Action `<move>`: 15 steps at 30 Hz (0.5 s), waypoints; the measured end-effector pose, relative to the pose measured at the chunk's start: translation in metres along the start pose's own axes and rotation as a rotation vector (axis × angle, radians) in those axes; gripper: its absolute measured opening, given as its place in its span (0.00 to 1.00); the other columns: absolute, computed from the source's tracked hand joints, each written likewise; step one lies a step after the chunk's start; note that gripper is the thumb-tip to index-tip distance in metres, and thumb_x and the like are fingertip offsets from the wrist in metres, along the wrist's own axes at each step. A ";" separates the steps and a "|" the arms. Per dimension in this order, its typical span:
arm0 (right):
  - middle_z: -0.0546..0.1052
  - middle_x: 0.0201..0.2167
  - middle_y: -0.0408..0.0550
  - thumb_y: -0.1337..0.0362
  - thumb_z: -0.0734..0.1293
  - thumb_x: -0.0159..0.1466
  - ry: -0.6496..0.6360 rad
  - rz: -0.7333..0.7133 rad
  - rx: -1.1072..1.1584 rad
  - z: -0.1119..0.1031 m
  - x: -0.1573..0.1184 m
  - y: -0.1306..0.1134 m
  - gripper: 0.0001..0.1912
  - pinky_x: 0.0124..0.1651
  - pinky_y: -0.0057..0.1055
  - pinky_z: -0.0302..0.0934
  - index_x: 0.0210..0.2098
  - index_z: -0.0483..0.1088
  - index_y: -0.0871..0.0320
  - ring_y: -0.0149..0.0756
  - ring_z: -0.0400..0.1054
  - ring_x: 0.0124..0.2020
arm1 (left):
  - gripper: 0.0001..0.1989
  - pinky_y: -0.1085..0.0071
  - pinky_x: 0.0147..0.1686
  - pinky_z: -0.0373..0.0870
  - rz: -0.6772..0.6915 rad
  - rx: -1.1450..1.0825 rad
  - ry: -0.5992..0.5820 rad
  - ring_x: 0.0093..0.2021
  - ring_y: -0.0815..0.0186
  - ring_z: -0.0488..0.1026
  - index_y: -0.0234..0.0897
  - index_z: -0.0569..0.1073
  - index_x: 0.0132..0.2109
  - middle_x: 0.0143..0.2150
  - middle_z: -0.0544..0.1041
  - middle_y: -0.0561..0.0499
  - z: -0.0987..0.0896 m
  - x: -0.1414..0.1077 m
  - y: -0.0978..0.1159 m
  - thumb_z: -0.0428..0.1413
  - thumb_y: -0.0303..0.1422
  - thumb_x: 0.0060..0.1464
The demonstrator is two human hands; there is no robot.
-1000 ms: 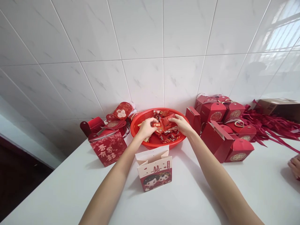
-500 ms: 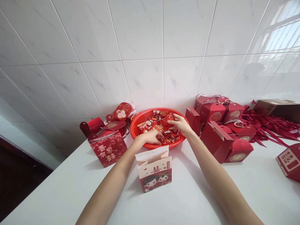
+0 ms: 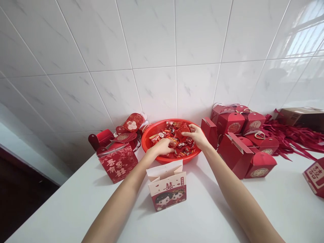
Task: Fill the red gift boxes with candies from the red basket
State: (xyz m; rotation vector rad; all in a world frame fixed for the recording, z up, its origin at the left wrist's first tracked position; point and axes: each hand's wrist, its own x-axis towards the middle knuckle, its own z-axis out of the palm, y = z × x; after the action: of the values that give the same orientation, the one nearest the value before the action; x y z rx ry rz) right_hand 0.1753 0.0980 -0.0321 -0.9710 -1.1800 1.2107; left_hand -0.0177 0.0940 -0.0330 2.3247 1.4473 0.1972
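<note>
A red plastic basket (image 3: 144, 143) holds a pile of wrapped candies (image 3: 183, 152), mostly red. Over its front left part, my left hand (image 3: 164, 147) has its fingers closed on a small red-and-orange wrapped candy (image 3: 173, 139). My right hand (image 3: 197, 136) reaches in from the right and pinches a larger red packet (image 3: 182, 131) between thumb and fingers. In front of the basket, between my forearms, a red and cream paper gift box (image 3: 168, 194) stands upright with its top flaps open. Two cartoon faces are printed on its front.
Several red gift boxes (image 3: 117, 164) stand at the left, and more red boxes (image 3: 234, 156) crowd the right. Dark red ribbons (image 3: 286, 135) lie by a brown cardboard box (image 3: 296, 114). Another red box (image 3: 315, 177) sits near the right edge. A tiled wall (image 3: 154, 91) backs the white table (image 3: 202, 216).
My left fingers have closed on the small candy and lifted a little. My right hand still pinches the red packet, which has shifted slightly. The view has moved a little.
</note>
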 end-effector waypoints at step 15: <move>0.78 0.26 0.41 0.63 0.80 0.37 0.053 -0.022 0.054 0.001 0.006 0.003 0.26 0.34 0.34 0.66 0.32 0.67 0.54 0.40 0.74 0.29 | 0.17 0.58 0.56 0.70 -0.179 0.121 0.240 0.57 0.55 0.73 0.36 0.73 0.57 0.57 0.75 0.41 -0.023 0.035 -0.028 0.59 0.30 0.61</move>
State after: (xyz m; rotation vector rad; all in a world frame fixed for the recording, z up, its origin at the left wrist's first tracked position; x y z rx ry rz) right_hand 0.1736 0.1038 -0.0344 -0.9416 -1.1082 1.1866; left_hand -0.0325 0.1421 -0.0265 2.3114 1.8209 0.3574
